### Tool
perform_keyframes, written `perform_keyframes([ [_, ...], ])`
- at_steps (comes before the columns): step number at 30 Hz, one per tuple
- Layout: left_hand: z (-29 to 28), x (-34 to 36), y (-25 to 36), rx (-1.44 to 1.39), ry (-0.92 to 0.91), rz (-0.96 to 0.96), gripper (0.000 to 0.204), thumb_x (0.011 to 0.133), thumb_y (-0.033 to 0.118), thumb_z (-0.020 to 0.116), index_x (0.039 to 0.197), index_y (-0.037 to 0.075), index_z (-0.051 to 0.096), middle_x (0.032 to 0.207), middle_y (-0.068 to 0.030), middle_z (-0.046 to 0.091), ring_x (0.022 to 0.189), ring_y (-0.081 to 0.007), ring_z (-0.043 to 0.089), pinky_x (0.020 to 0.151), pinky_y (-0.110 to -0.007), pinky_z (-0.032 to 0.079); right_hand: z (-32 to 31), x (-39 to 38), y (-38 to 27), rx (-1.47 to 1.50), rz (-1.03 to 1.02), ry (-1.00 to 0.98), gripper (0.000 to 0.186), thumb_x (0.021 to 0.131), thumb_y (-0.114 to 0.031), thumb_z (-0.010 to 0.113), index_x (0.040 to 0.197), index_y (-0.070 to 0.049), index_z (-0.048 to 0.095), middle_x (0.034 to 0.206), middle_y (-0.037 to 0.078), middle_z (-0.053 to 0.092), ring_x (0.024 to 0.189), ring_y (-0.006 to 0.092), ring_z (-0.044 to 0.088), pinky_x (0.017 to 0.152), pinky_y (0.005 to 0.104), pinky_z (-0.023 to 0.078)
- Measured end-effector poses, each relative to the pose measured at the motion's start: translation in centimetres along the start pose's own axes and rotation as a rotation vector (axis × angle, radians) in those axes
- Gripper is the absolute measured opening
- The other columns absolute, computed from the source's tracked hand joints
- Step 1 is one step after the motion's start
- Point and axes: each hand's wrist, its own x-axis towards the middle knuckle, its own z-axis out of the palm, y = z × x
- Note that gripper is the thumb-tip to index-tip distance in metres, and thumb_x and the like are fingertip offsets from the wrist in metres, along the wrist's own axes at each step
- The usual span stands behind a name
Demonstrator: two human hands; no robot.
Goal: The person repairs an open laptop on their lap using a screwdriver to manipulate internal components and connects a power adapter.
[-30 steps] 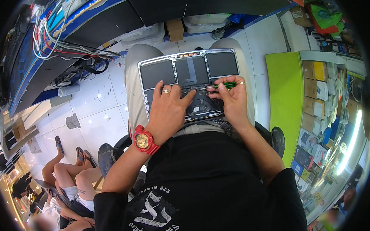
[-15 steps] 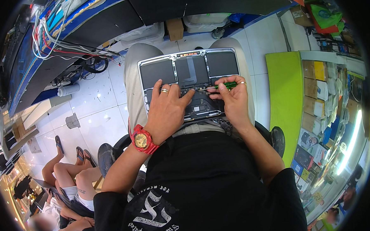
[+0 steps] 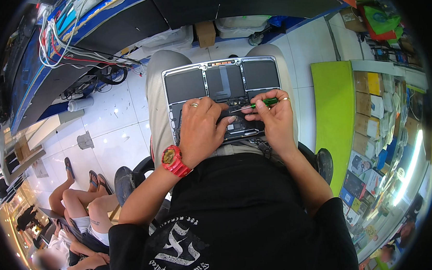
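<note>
An opened laptop [image 3: 185, 85] rests across my lap, its black battery cells and circuit board bare. My left hand [image 3: 200, 120], with a ring and a red watch [image 3: 174, 161], lies over the board's left and middle. Its fingers are bent, with the thumb and forefinger closing around something dark that I cannot make out. My right hand [image 3: 276, 117] is closed on a green-handled screwdriver [image 3: 267, 102]. The screwdriver's thin shaft points left, its tip beside my left fingers over the middle of the board.
A workbench [image 3: 125, 35] with hanging cables [image 3: 53, 45] runs along the far side. Plastic tubs and a cardboard box [image 3: 205, 34] stand beneath it. At right are a green panel [image 3: 332, 115] and a glass case of boxes. Another person's legs [image 3: 86, 203] show at lower left.
My left hand has gone from spread fingers on the board to bent ones, with the thumb now out toward the screwdriver tip. The right hand and screwdriver have shifted slightly.
</note>
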Motion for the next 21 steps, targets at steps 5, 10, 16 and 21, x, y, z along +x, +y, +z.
perform_keyframes([
  [5, 0.0, 0.0, 0.1, -0.005, 0.033, 0.012, 0.016, 0.093, 0.017, 0.084, 0.103, 0.005, 0.079, 0.094, -0.0080, 0.067, 0.096, -0.0299, 0.065, 0.108, -0.049, 0.043, 0.3, -0.4, -0.4, -0.004, -0.011, -0.028, 0.028, 0.113, -0.005, 0.061, 0.132, 0.002, 0.041, 0.123, 0.018, 0.063, 0.103, 0.0230, 0.076, 0.087, 0.0331, 0.068],
  [10, 0.1, 0.1, 0.3, -0.014, 0.056, 0.013, 0.012, 0.093, 0.016, 0.084, 0.097, 0.005, 0.079, 0.091, -0.0074, 0.066, 0.093, -0.0295, 0.064, 0.108, -0.048, 0.042, 0.5, -0.6, -0.7, -0.020, -0.028, -0.027, 0.028, 0.113, -0.005, 0.060, 0.132, 0.002, 0.041, 0.123, 0.018, 0.063, 0.106, 0.0231, 0.076, 0.089, 0.0331, 0.068],
  [16, -0.1, 0.1, 0.4, -0.036, 0.070, 0.014, 0.013, 0.094, 0.016, 0.084, 0.094, 0.004, 0.079, 0.091, -0.0073, 0.066, 0.093, -0.0288, 0.064, 0.108, -0.048, 0.042, 0.6, -1.2, -0.5, -0.068, -0.152, -0.065, 0.027, 0.113, 0.000, 0.059, 0.133, 0.001, 0.041, 0.126, 0.017, 0.063, 0.109, 0.0232, 0.076, 0.091, 0.0330, 0.067],
  [21, -0.2, 0.1, 0.5, -0.052, 0.057, 0.005, 0.015, 0.094, 0.017, 0.084, 0.093, 0.004, 0.079, 0.091, -0.0075, 0.067, 0.093, -0.0289, 0.064, 0.108, -0.048, 0.042, 0.6, -1.6, 0.1, -0.148, -0.274, -0.106, 0.026, 0.111, 0.005, 0.059, 0.131, 0.001, 0.043, 0.127, 0.018, 0.065, 0.111, 0.0238, 0.076, 0.093, 0.0333, 0.066],
])
